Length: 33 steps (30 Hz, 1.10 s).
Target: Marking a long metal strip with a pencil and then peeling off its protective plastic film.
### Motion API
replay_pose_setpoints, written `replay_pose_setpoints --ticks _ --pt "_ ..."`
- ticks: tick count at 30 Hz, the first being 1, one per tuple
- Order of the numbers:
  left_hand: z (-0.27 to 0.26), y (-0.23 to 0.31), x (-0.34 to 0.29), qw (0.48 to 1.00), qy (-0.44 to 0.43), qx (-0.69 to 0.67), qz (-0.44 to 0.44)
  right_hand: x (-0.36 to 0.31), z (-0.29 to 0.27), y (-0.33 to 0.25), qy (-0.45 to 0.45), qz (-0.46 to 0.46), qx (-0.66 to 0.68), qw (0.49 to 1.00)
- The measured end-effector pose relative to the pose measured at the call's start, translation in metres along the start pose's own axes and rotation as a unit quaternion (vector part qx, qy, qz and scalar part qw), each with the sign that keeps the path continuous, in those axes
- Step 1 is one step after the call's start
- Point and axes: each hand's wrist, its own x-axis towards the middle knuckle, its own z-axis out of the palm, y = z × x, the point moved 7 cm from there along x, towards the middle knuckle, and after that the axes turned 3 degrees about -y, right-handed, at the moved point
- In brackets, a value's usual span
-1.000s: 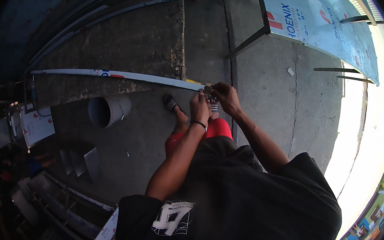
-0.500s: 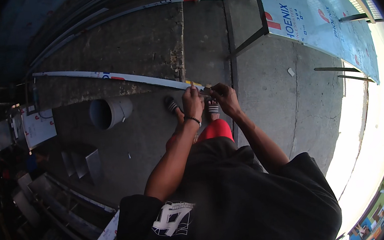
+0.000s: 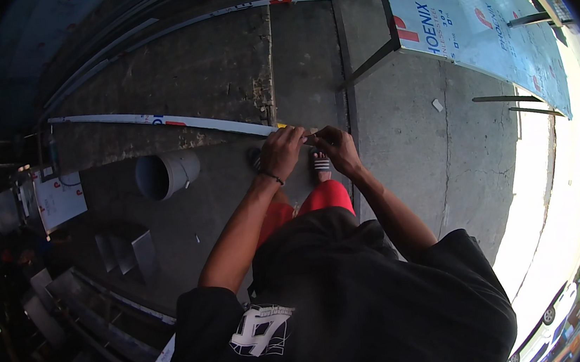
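A long narrow strip [image 3: 217, 122] covered in white-blue film lies along the near edge of a worn workbench [image 3: 200, 70]. Its right end runs out past the bench corner into my left hand [image 3: 283, 153], whose fingers are closed over it. Just beyond those fingers a small yellow piece [image 3: 282, 125] shows at the corner; its kind is unclear. My right hand [image 3: 338, 151] is closed in a pinch close beside the left, at the strip's end. A small dark bit shows between the hands, but the fingers hide what the right one holds.
Below the bench a pale bucket [image 3: 183, 171] lies on its side. Bent metal pieces [image 3: 128, 251] and a metal frame [image 3: 100, 321] are at lower left. A film-covered sheet table [image 3: 472, 27] with metal legs stands at upper right. A white scrap [image 3: 437, 105] is on the concrete floor.
My left hand has turned and shifted slightly left, its fingers now lying across the strip's end. The right hand stays nearly in place, still pinched.
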Motion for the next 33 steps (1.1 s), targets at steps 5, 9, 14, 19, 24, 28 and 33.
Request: replay_pose_setpoints --ticks 5,9,14,19,24,28,33 --pt "0.007 -0.001 -0.002 0.998 0.007 0.045 0.05 -0.001 -0.001 -0.001 -0.001 -0.005 0.007 1.0" --pt "0.01 -0.007 -0.003 0.996 0.01 0.077 0.032 0.0 0.001 -0.002 -0.014 0.005 -0.005 1.0" --pt "-0.004 -0.013 -0.002 0.997 0.056 0.007 -0.061 0.0 -0.001 -0.001 0.01 -0.014 -0.012 1.0" --pt "-0.015 -0.017 -0.002 0.989 0.064 -0.047 -0.127 -0.002 -0.001 0.002 0.001 0.003 0.026 1.0" --pt "-0.003 0.001 0.002 0.999 0.013 0.044 -0.027 0.001 0.002 0.01 -0.015 0.016 0.044 0.999" --pt "0.004 0.002 0.001 0.992 0.023 0.117 0.03 0.001 0.002 0.009 -0.011 0.008 0.031 0.999" --pt "0.006 -0.001 0.004 0.991 0.025 0.134 -0.003 0.001 0.001 0.006 -0.007 0.009 -0.001 1.0"
